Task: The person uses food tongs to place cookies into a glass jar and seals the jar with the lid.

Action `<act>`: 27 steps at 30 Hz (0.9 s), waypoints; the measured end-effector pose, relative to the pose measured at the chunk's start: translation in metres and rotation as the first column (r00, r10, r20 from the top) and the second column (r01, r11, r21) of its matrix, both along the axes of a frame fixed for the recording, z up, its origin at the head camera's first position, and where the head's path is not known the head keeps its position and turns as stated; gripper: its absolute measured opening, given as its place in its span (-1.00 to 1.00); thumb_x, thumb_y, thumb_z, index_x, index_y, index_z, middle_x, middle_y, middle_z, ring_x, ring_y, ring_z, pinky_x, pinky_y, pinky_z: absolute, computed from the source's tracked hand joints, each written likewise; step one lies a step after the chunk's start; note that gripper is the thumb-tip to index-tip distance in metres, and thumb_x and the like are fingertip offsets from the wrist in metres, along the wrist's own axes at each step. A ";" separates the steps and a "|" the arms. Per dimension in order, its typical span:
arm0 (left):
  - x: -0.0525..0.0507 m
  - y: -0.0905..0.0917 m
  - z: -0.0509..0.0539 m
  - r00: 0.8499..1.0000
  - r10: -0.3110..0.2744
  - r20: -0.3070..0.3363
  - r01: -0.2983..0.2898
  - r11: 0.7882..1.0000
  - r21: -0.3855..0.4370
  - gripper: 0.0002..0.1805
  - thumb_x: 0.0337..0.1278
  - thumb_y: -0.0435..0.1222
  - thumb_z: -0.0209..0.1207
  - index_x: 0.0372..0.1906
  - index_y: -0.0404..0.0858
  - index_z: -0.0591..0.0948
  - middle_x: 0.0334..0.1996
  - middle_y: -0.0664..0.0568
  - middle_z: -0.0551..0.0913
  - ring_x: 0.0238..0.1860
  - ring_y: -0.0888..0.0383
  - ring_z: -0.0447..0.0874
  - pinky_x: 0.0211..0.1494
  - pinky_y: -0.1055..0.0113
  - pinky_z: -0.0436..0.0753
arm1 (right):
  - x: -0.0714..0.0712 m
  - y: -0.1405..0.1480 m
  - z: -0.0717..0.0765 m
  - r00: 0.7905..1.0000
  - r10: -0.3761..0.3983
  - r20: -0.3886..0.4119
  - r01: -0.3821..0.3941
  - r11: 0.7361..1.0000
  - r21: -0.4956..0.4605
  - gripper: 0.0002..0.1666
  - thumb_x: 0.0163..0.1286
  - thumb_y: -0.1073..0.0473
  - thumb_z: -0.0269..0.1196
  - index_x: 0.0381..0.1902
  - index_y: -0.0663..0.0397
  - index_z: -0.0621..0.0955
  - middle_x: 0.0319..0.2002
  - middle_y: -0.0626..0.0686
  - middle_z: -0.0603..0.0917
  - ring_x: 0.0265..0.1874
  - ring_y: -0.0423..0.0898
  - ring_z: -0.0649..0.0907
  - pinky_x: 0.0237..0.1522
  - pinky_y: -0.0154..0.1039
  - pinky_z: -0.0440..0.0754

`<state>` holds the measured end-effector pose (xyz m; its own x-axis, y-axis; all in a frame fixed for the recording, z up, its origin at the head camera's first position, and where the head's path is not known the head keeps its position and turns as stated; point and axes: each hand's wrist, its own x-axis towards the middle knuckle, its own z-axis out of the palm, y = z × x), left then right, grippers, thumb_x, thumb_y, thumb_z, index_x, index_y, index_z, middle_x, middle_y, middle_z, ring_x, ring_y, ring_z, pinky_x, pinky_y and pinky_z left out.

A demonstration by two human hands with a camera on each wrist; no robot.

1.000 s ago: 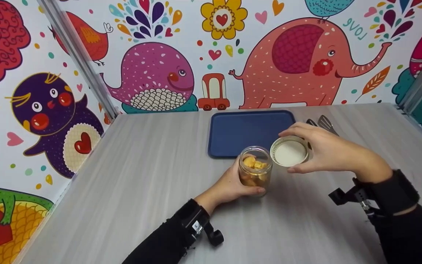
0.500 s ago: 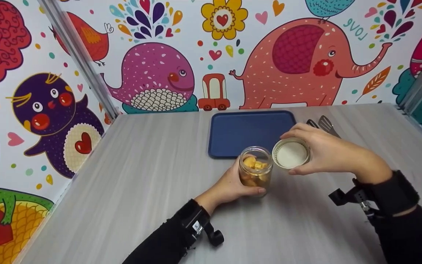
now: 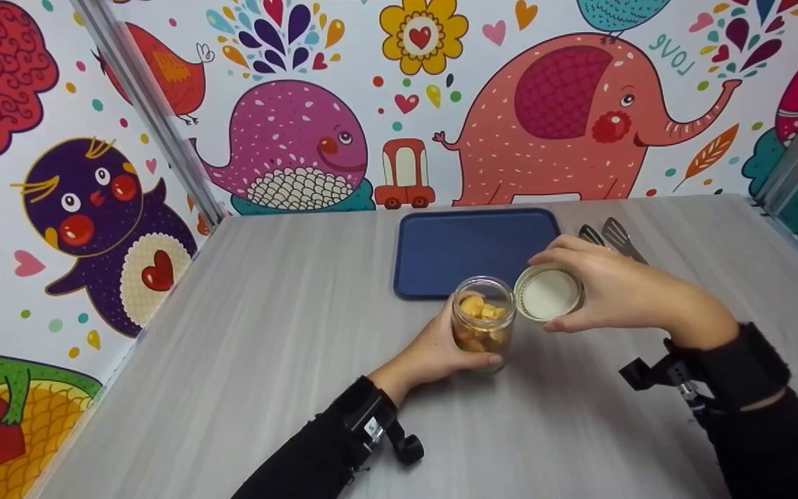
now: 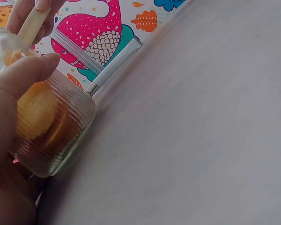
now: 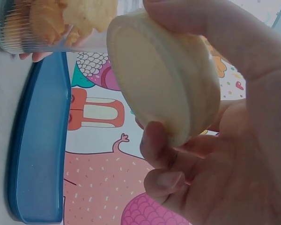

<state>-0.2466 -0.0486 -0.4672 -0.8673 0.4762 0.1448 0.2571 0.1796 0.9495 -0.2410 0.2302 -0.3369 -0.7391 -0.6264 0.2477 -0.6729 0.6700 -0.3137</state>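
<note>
My left hand (image 3: 437, 350) grips a clear glass jar (image 4: 79, 112) round its side, thumb across the front. The jar's mouth is uncovered, and yellow-brown biscuit-like pieces (image 3: 483, 312) fill much of it. Ribbed glass shows in the left wrist view. In my right hand (image 3: 614, 287) is a cream-coloured round lid (image 5: 164, 79), held by its edge between thumb and fingers. Its white underside is turned toward the head camera. The lid is just right of the jar's rim, and in the head view I cannot tell whether they touch.
Behind the jar, a blue tray (image 3: 468, 249) lies on the grey wood-grain table (image 3: 288, 312). Two dark slotted utensils, one of them a turner (image 3: 622, 235), lie right of the tray, partly hidden by my right hand. Walls with printed cartoon animals border the table.
My right hand with the lid has shifted very slightly down and back. The left hand and the jar have stayed in place.
</note>
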 end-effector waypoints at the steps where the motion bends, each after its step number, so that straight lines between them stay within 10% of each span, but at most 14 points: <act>1: 0.000 0.000 0.000 1.000 -0.001 -0.001 0.001 1.000 0.000 0.26 -0.08 -0.25 0.67 0.69 -0.07 0.13 0.34 0.13 0.57 0.38 0.22 0.51 0.56 0.21 0.33 | 0.000 0.000 0.000 1.000 -0.001 0.000 0.001 1.000 -0.001 -0.17 0.01 -0.05 0.70 0.23 0.09 0.68 0.10 -0.01 0.63 0.01 -0.04 0.67 -0.06 -0.02 0.75; 27: -0.001 0.000 -0.002 1.000 -0.017 -0.003 0.017 1.000 0.023 0.23 -0.07 -0.26 0.66 0.67 -0.07 0.15 0.34 0.18 0.57 0.36 0.27 0.51 0.56 0.25 0.32 | -0.010 -0.013 -0.012 1.000 -0.017 -0.021 0.011 0.963 -0.271 -0.01 -0.05 0.06 0.77 0.35 0.07 0.61 0.16 -0.01 0.66 0.05 -0.08 0.66 0.00 -0.11 0.76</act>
